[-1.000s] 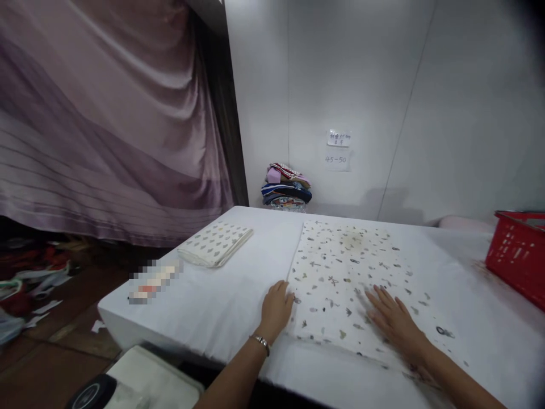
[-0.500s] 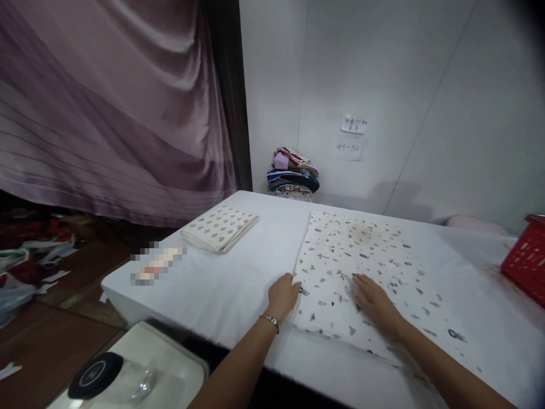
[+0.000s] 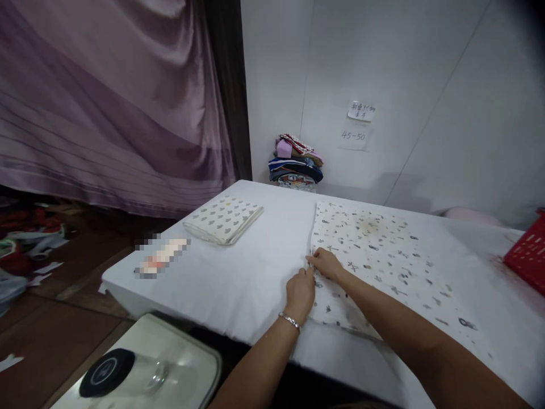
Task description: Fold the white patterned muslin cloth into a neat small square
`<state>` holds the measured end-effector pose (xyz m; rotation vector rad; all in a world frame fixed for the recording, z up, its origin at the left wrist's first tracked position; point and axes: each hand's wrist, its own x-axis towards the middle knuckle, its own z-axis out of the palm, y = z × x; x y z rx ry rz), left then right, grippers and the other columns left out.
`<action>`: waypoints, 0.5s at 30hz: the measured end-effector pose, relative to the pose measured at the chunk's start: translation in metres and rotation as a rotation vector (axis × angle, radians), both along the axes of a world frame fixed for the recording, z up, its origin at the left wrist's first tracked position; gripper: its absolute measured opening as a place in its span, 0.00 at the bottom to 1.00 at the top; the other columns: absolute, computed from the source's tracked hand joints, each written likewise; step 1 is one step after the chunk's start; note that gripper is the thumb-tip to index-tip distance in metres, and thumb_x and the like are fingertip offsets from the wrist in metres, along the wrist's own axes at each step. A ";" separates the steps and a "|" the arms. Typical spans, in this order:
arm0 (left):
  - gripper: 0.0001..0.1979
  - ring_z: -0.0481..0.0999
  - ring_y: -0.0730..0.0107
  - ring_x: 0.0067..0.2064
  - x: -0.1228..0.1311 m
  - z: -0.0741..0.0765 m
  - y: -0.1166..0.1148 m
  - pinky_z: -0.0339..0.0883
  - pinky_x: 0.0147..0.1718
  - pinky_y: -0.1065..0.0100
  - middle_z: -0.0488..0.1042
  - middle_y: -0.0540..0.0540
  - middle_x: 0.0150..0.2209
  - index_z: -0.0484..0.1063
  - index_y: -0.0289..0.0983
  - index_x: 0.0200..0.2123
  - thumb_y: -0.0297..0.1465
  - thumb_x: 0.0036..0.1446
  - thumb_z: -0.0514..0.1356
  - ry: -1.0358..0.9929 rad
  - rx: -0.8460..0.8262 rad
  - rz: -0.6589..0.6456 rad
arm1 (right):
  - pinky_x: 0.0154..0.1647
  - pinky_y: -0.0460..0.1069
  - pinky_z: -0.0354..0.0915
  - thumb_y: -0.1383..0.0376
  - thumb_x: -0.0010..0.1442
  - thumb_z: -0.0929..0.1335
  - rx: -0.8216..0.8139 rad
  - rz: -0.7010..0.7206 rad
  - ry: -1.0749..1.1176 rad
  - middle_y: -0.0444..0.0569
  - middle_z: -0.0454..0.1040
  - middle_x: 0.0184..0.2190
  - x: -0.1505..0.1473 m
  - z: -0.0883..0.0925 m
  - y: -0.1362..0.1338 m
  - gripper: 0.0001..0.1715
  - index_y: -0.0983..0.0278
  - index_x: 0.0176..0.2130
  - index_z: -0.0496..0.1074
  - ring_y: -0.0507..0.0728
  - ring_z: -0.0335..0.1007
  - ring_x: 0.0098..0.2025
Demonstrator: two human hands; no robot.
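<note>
A white cloth with small dark prints (image 3: 383, 255) lies spread flat on the white-covered table (image 3: 255, 267). My left hand (image 3: 300, 292), with a bracelet on the wrist, rests at the cloth's left edge, fingers curled onto the border. My right hand (image 3: 326, 263) reaches across to that same left edge, just beyond the left hand, and its fingertips pinch the border. Both hands sit close together on the cloth's near-left side.
A folded white cloth with grey spots (image 3: 225, 219) lies at the table's left. A stack of folded colourful clothes (image 3: 296, 163) sits against the back wall. A red basket (image 3: 528, 253) stands at the right edge. A purple curtain (image 3: 106, 102) hangs left; a white appliance (image 3: 140, 369) is near-left.
My right hand slid left across the printed cloth from its middle to the left edge beside my left hand. The left hand shifted slightly right. The view turned a little.
</note>
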<state>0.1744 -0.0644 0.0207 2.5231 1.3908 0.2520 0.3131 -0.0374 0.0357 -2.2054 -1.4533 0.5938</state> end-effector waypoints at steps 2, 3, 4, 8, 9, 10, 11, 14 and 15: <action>0.13 0.73 0.64 0.39 -0.001 -0.001 0.000 0.62 0.35 0.67 0.71 0.44 0.41 0.66 0.39 0.46 0.29 0.63 0.45 -0.023 -0.004 -0.017 | 0.29 0.46 0.56 0.58 0.54 0.67 0.015 -0.003 -0.009 0.48 0.74 0.29 0.001 -0.004 0.003 0.11 0.64 0.29 0.68 0.55 0.68 0.32; 0.13 0.73 0.65 0.39 -0.002 -0.002 0.000 0.62 0.35 0.67 0.71 0.44 0.41 0.66 0.40 0.46 0.30 0.63 0.45 -0.039 -0.013 -0.020 | 0.28 0.46 0.56 0.61 0.53 0.67 0.020 -0.003 0.004 0.47 0.73 0.27 0.003 -0.007 0.004 0.09 0.64 0.28 0.68 0.54 0.67 0.30; 0.12 0.73 0.65 0.39 -0.003 -0.002 0.000 0.62 0.35 0.67 0.71 0.45 0.41 0.66 0.40 0.45 0.31 0.64 0.46 -0.060 -0.023 -0.018 | 0.27 0.45 0.56 0.63 0.54 0.67 0.018 -0.004 0.025 0.46 0.73 0.25 0.005 -0.009 0.004 0.07 0.64 0.27 0.68 0.52 0.67 0.28; 0.14 0.73 0.65 0.40 -0.008 -0.001 0.004 0.62 0.37 0.67 0.73 0.46 0.41 0.68 0.41 0.42 0.39 0.64 0.46 -0.162 -0.088 0.025 | 0.20 0.44 0.54 0.62 0.58 0.63 0.002 -0.014 0.119 0.42 0.71 0.21 0.010 -0.017 0.002 0.09 0.64 0.29 0.67 0.49 0.62 0.17; 0.16 0.73 0.65 0.41 -0.009 0.000 0.006 0.62 0.37 0.67 0.74 0.46 0.40 0.69 0.41 0.41 0.40 0.64 0.45 -0.175 -0.115 0.035 | 0.19 0.44 0.54 0.61 0.58 0.62 0.008 -0.015 0.135 0.43 0.72 0.21 0.010 -0.018 0.001 0.10 0.64 0.29 0.66 0.48 0.61 0.16; 0.17 0.74 0.65 0.41 -0.009 0.001 0.010 0.62 0.37 0.67 0.74 0.46 0.40 0.70 0.40 0.40 0.40 0.64 0.45 -0.179 -0.143 0.045 | 0.19 0.44 0.54 0.61 0.58 0.62 0.018 -0.015 0.145 0.43 0.72 0.21 0.009 -0.018 0.000 0.11 0.64 0.28 0.66 0.48 0.61 0.16; 0.18 0.74 0.65 0.41 -0.009 0.002 0.014 0.62 0.37 0.67 0.75 0.45 0.39 0.71 0.40 0.39 0.40 0.64 0.44 -0.174 -0.165 0.053 | 0.19 0.44 0.54 0.61 0.58 0.62 0.028 -0.014 0.151 0.43 0.72 0.21 0.009 -0.018 -0.001 0.11 0.63 0.28 0.66 0.48 0.61 0.16; 0.19 0.74 0.63 0.41 -0.004 0.005 0.030 0.62 0.37 0.65 0.76 0.43 0.39 0.72 0.38 0.38 0.36 0.65 0.42 -0.142 -0.173 0.082 | 0.20 0.44 0.55 0.58 0.58 0.62 0.060 -0.001 0.165 0.43 0.71 0.20 0.006 -0.018 -0.003 0.15 0.63 0.25 0.66 0.48 0.60 0.17; 0.19 0.74 0.63 0.42 -0.001 0.006 0.036 0.63 0.38 0.65 0.76 0.43 0.39 0.72 0.37 0.38 0.35 0.65 0.43 -0.138 -0.165 0.087 | 0.20 0.44 0.55 0.56 0.58 0.62 0.068 0.010 0.199 0.42 0.70 0.20 0.006 -0.018 -0.004 0.16 0.63 0.24 0.65 0.48 0.59 0.17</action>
